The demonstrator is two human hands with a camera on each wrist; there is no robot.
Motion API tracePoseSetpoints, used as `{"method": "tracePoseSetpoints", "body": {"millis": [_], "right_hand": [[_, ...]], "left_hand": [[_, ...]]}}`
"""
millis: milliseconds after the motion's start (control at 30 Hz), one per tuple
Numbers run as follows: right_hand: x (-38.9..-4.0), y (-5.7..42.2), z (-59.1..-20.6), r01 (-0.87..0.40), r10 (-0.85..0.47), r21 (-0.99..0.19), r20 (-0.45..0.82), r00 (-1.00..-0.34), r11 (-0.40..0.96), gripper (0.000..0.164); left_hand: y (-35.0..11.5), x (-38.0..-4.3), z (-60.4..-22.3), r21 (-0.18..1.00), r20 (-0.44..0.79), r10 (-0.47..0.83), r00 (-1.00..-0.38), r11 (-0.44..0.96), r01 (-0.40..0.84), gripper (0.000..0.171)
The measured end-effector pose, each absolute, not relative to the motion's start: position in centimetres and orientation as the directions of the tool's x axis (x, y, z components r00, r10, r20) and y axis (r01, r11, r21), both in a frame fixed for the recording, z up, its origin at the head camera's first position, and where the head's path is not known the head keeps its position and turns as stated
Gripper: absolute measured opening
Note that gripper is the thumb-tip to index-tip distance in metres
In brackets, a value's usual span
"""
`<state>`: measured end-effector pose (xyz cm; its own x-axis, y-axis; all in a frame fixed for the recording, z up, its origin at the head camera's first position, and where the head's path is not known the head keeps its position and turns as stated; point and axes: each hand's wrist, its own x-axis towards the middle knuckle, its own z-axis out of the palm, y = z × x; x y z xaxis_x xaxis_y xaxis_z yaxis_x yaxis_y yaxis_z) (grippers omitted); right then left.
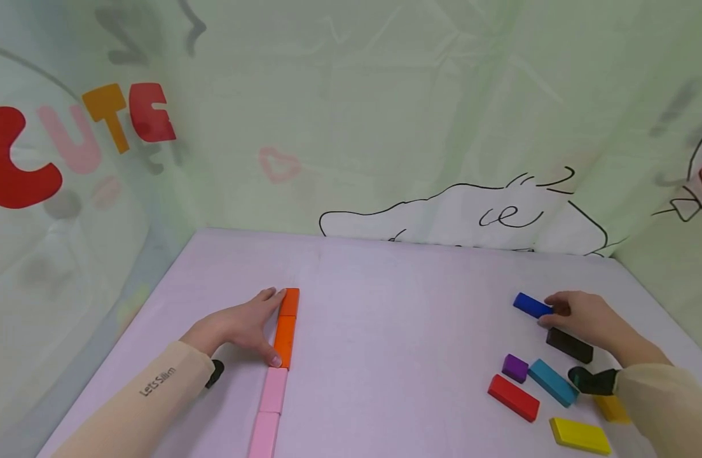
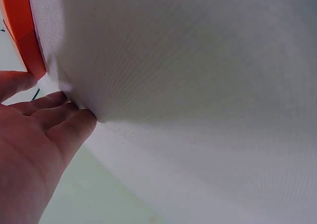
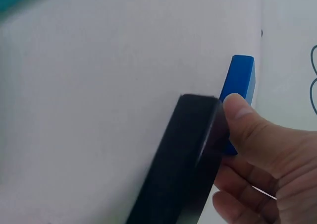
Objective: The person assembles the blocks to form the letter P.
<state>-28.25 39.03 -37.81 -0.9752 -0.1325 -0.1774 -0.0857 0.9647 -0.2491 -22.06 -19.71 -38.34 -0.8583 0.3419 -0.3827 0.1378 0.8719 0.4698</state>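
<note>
Head view: the left hand (image 1: 239, 326) lies spread along the left side of a line of blocks, fingers extended and gripping nothing, its thumb on the near orange block (image 1: 285, 340) and a fingertip against the far orange block (image 1: 290, 302). Pink blocks (image 1: 273, 391) continue the line toward the near edge. Over on the right, the right hand (image 1: 591, 318) has thumb and fingers closed in a pinch at the right end of the blue block (image 1: 531, 305). Just nearer lies the black block (image 1: 570, 345), with purple (image 1: 515, 367), teal (image 1: 552, 382), red (image 1: 514, 397) and yellow (image 1: 581, 436) blocks nearer again. The step in hand looks like picking up the blue block while the line is steadied; the next move would call for a firm pinch and a path clear of the black block.

Left wrist view: one digit touches the end of an orange block; the other fingertips rest on the pale surface, with nothing grasped.

Right wrist view: the thumb presses the blue block, fingers curled beneath, beside the black block. Whether the blue block is off the table (image 1: 385, 350), I cannot tell.
</note>
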Motion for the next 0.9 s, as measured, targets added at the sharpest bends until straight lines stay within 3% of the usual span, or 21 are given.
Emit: {"method": "tracePoseSetpoints", "body": {"millis": [267,533,900], "right_hand": [[-27.7,37.7,-37.5,-0.167,-0.217,-0.262,-0.174,-0.961,0.951,0.062],[-28.3,37.1,-37.0,-0.213,-0.297,-0.303,-0.265,-0.917,0.929,0.078],[-29.2,37.4,-37.1,-0.220,-0.318,-0.334,-0.274,-0.908,0.916,0.067]], "left_hand": [[-19.6,-22.0,-38.2,0.462,-0.390,0.334,-0.858,0.877,0.132,0.124],[-19.6,-21.9,-38.1,0.479,-0.393,0.336,-0.856,0.869,0.122,0.123],[-19.7,-22.0,-38.2,0.471,-0.387,0.330,-0.861,0.874,0.124,0.122]]}}
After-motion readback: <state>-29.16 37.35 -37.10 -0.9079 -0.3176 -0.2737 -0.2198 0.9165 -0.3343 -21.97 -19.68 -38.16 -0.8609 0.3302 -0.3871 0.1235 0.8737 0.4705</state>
